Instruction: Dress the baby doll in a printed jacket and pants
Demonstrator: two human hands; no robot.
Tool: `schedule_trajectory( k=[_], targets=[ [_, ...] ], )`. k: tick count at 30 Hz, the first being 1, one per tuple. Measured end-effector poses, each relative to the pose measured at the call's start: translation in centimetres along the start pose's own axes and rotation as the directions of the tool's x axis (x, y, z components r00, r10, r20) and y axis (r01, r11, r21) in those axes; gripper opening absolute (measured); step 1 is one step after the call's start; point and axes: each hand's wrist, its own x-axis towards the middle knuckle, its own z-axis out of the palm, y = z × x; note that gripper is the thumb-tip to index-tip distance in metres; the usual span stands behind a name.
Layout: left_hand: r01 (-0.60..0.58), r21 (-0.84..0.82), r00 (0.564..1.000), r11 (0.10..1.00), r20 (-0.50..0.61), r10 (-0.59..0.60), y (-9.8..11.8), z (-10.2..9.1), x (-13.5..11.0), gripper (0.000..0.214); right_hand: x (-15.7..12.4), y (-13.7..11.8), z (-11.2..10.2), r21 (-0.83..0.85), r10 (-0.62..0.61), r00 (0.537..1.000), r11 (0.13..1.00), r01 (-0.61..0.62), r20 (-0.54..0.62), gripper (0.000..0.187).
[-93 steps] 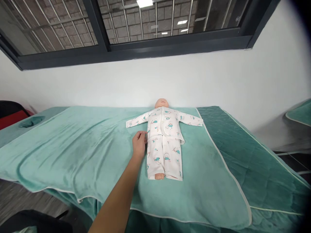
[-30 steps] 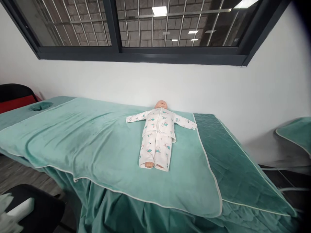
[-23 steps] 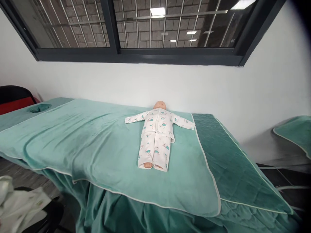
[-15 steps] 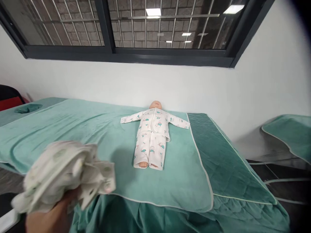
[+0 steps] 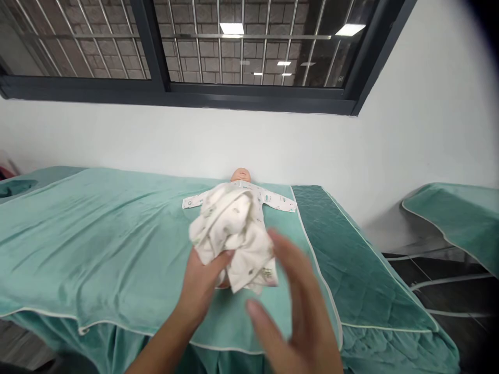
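Note:
My left hand (image 5: 205, 278) grips a bunched white printed cloth (image 5: 236, 228), its folds crumpled and one corner hanging down on the right. What kind of cloth piece it is, I cannot tell. To the right of it, my right hand (image 5: 300, 306) is raised with thumb and fingers apart, slightly blurred and holding nothing. Behind the cloth, a baby doll (image 5: 240, 174) lies on its back in white printed pyjamas (image 5: 278, 200), both arms spread. The cloth hides most of its trunk and legs.
A green sheet with pale edging (image 5: 128, 234) covers the massage bed. A darker quilted green cover (image 5: 351, 270) shows on the right. Behind stands a white wall (image 5: 156, 135) under a barred window (image 5: 234, 98). Another green-covered bed (image 5: 460, 218) is at far right.
My left hand has brought the bunched cloth from the lower left to the middle, in front of the doll. My right hand has come into view. The view has shifted slightly.

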Motion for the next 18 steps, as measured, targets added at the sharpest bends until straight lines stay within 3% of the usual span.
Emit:
schedule_trajectory(
  k=[2,3,4,6,8,9,10,12,14,16,18],
  targets=[
    [0.046,-0.092,0.982,0.995,0.186,-0.028,0.2,2.1,0.7,0.049,3.3,1.3,-0.8,-0.072,-0.019,0.995,0.997,0.012,-0.096,0.078],
    [0.072,-0.119,0.945,0.99,0.325,-0.03,0.4,3.1,1.0,0.047,4.7,1.8,-1.2,-0.133,-0.018,0.99,0.991,-0.001,-0.142,0.082],
    [0.101,-0.127,0.878,0.987,0.478,-0.028,0.5,4.1,1.4,0.045,6.1,2.3,-1.7,-0.187,-0.021,0.981,0.982,-0.015,-0.191,0.08],
    [0.134,-0.089,0.673,0.987,0.739,-0.025,0.8,6.0,2.1,0.041,8.2,2.8,-3.0,-0.323,-0.064,0.95,0.946,-0.041,-0.307,0.069],
    [0.09,-0.038,0.497,0.995,0.868,-0.012,1.2,7.5,3.0,0.039,9.7,3.1,-4.8,-0.483,-0.159,0.905,0.873,-0.058,-0.396,0.056],
    [0.041,-0.033,0.449,0.999,0.894,0.011,1.3,8.0,3.6,0.04,10.3,3.2,-5.8,-0.568,-0.212,0.886,0.82,-0.068,-0.413,0.053],
    [-0.016,-0.045,0.431,0.999,0.901,0.048,1.4,8.3,4.3,0.043,10.8,3.5,-6.9,-0.642,-0.26,0.872,0.763,-0.078,-0.415,0.051],
    [-0.115,-0.07,0.473,0.991,0.873,0.116,1.2,8.2,6.0,0.049,11.5,4.9,-9.1,-0.749,-0.325,0.849,0.653,-0.117,-0.416,0.051],
    [-0.176,-0.045,0.585,0.983,0.798,0.141,0.6,7.5,8.5,0.047,11.7,7.5,-11.1,-0.798,-0.274,0.865,0.566,-0.209,-0.421,0.054],
    [-0.238,0.005,0.717,0.971,0.675,0.172,-0.4,6.5,11.6,0.038,11.5,10.9,-12.3,-0.835,-0.049,0.921,0.444,-0.326,-0.386,0.052],
    [-0.358,0.046,0.805,0.933,0.522,0.283,-1.6,5.8,15.4,0.032,11.2,14.1,-12.3,-0.88,0.152,0.923,0.279,-0.384,-0.355,0.049]
  ],
)
